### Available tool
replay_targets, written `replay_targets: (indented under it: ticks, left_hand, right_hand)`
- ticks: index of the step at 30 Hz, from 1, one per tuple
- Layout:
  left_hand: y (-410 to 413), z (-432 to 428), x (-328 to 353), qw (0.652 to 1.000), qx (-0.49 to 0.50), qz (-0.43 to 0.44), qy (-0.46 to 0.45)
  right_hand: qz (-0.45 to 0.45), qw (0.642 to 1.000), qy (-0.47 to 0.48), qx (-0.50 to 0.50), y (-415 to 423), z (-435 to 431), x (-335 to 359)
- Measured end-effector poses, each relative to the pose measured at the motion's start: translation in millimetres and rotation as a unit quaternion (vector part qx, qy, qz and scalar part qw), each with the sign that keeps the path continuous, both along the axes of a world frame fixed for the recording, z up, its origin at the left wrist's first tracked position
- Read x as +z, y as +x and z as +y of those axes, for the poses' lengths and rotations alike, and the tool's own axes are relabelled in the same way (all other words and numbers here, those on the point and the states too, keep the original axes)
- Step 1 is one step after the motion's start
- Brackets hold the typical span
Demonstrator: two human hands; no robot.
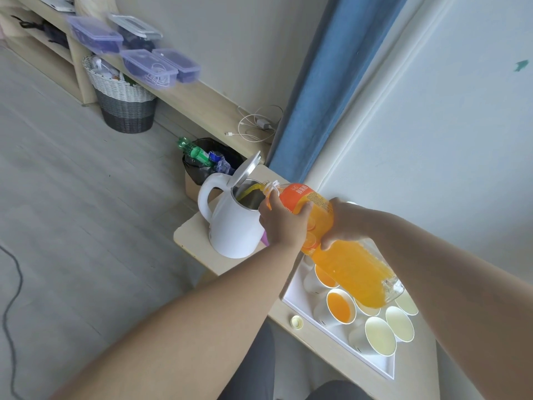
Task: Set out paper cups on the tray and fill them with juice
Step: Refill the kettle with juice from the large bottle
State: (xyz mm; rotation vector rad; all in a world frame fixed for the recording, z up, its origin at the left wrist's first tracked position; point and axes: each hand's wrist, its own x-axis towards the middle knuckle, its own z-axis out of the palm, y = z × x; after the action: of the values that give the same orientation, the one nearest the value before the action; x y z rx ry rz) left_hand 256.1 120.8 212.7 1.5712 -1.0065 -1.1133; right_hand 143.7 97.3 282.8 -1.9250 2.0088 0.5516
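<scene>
Both my hands hold a large orange juice bottle [349,267], tipped on its side. My left hand [281,223] grips it near the neck and my right hand [343,223] wraps round the label. Juice streams from its mouth into a white electric kettle [230,226] whose lid stands open. A white tray [300,298] on the table carries several paper cups. Two cups hold juice [340,307]; the others, such as one [380,336] at the front, look empty. The bottle hides part of the cups.
The bottle's yellow cap [297,322] lies on the wooden table [196,241] beside the tray. Beyond the table stands a bin [213,163] with bottles in it. A woven basket [124,102] and plastic boxes [150,67] sit by the wall shelf. A blue curtain [317,82] hangs behind.
</scene>
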Motion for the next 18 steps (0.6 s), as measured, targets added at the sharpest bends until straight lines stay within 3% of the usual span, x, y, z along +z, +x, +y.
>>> replay_targets:
  ticks: [18]
  left_hand:
    - [-2.2, -1.4, -1.5, 1.0, -0.007, 0.008, 0.002]
  right_hand:
    - [0.003, 1.0, 0.008, -0.005, -0.7, 0.3, 3.9]
